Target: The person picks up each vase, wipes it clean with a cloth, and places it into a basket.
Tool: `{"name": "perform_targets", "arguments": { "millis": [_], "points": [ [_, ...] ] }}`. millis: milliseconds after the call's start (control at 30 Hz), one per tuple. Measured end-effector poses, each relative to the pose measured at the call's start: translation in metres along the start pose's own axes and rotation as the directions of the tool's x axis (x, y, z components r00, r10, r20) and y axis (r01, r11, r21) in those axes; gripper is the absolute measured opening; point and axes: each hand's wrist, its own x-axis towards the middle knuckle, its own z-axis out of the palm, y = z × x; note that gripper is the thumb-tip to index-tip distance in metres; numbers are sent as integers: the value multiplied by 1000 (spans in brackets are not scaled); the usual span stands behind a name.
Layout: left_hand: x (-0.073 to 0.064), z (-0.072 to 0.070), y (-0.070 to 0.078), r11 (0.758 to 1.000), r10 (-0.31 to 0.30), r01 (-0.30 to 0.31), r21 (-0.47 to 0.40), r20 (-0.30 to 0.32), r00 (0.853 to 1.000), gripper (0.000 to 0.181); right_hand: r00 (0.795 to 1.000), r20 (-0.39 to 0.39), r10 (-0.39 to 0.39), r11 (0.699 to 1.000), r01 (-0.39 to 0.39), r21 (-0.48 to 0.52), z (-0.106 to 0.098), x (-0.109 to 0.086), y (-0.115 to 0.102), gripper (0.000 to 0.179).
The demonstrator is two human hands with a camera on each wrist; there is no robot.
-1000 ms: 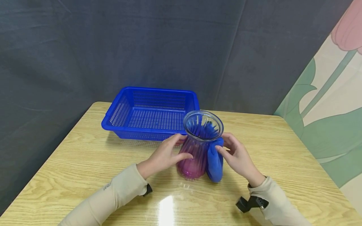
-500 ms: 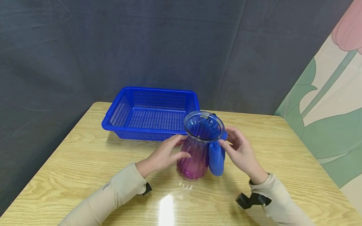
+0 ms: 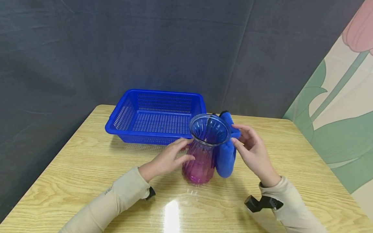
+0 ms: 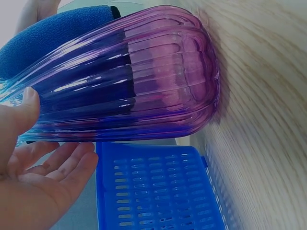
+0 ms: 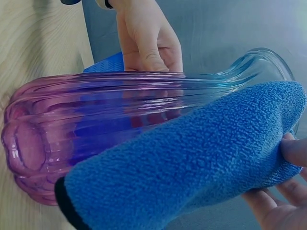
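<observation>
Where the surface (image 3: 73, 168) stretches beyond the fingers of your left hand (image 3: 170, 157), you have the blue perforated basket (image 3: 154, 133), its right end reaching behind the rim of the vase. That left hand comes next: its thumb and fingers are parted wide, the thumb on the near side of the glass vase (image 3: 201, 160) and the other fingers round its far left side, cupping it rather than clenching. The vase stands upright on the surface, between the fingers of your two hands, blue at the flared mouth above the left fingers and pink at the base below them. To its right, the folded blue cloth (image 5: 182, 153) hangs from the fingers of your right hand (image 3: 254, 153), which are drawn in to a pinch on its upper part; the cloth lies along the glass and seems to touch it, though you cannot tell how firmly. The step in hand looks like wiping the outside of the vase on the right-hand side. The next move probably calls for light, even pressure from the right fingers through the cloth, with the left fingers bracing the opposite side so that the vase neither slides nor tips.
</observation>
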Motion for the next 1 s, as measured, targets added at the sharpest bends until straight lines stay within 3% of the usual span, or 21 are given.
{"name": "perform_targets", "arguments": {
  "millis": [200, 733, 1000],
  "points": [
    [0, -1, 1, 1000, 21, -21, 11, 3, 1000, 53, 1000, 6, -2, 1000, 2, -4, 1, 0, 0, 36],
    [0, 1, 0, 1000, -2, 2, 23, 3, 1000, 53, 981, 188, 53, 996, -39, -78, 6, -5, 8, 37],
    [0, 1, 1, 1000, -2, 2, 23, -4, 1000, 53, 973, 216, 78, 994, -58, -96, 7, -10, 14, 37]
  ]
}}
